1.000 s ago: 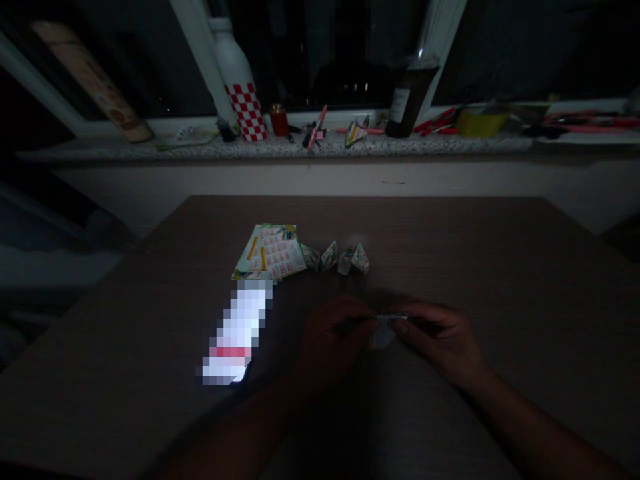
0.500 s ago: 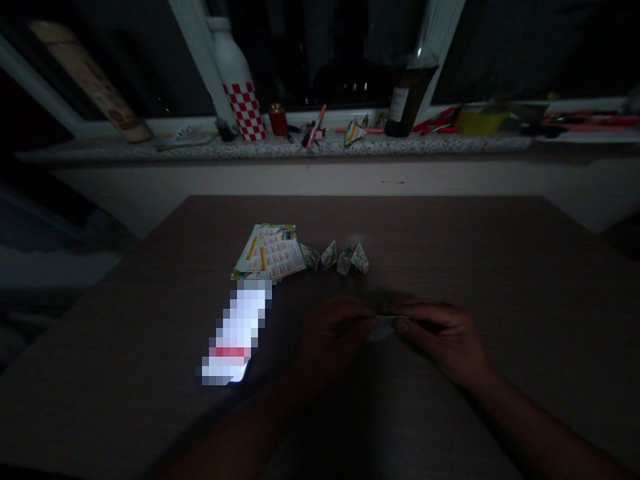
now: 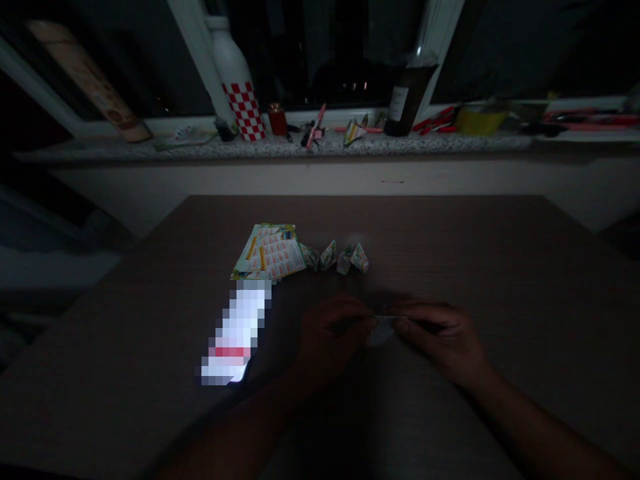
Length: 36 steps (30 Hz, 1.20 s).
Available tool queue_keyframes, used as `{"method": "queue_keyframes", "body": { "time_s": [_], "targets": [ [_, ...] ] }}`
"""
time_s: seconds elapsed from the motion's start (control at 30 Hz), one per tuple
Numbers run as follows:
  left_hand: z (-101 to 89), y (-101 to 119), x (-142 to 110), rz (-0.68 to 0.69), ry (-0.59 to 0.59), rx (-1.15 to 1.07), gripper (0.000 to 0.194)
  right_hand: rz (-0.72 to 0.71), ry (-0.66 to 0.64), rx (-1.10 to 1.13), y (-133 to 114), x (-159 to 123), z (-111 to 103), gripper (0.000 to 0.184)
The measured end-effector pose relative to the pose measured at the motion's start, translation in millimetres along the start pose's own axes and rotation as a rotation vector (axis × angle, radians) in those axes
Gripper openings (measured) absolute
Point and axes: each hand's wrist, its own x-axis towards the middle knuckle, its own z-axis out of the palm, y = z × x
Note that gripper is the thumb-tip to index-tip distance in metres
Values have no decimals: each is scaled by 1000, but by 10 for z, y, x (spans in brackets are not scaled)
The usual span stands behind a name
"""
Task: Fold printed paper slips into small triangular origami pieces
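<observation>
A small piece of printed paper (image 3: pixel 381 331) is pinched between both hands over the near middle of the table. My left hand (image 3: pixel 333 333) grips its left side with thumb and fingers. At its right side, my right hand (image 3: pixel 440 331) holds it the same way. The fingers cover much of the paper, and dim light hides its folds. Beyond the hands stand several small folded paper pieces (image 3: pixel 359 259) in a row. Their left end touches a pile of printed calendar cards (image 3: pixel 280 255).
A lit phone (image 3: pixel 240 327) with a blurred screen lies left of my hands on the brown table (image 3: pixel 450 227). On the windowsill (image 3: pixel 190 152) behind stand a red-and-white checked bottle (image 3: pixel 243 100), a dark bottle (image 3: pixel 403 103), a small red jar (image 3: pixel 277 120) and scattered pens (image 3: pixel 316 127).
The piece of paper shows slightly more of its face below the fingers. Both hands keep nearly the same place and grip.
</observation>
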Motion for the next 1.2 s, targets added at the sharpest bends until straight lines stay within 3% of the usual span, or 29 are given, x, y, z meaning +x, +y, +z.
{"method": "queue_keyframes", "body": {
  "time_s": [0.73, 1.2],
  "targets": [
    [0, 4, -5, -49, -24, -30, 5, 13, 36, 1, -1, -8, 15, 15],
    [-20, -6, -3, 74, -34, -30, 4, -117, 31, 41, -20, 37, 33, 9]
  ]
}}
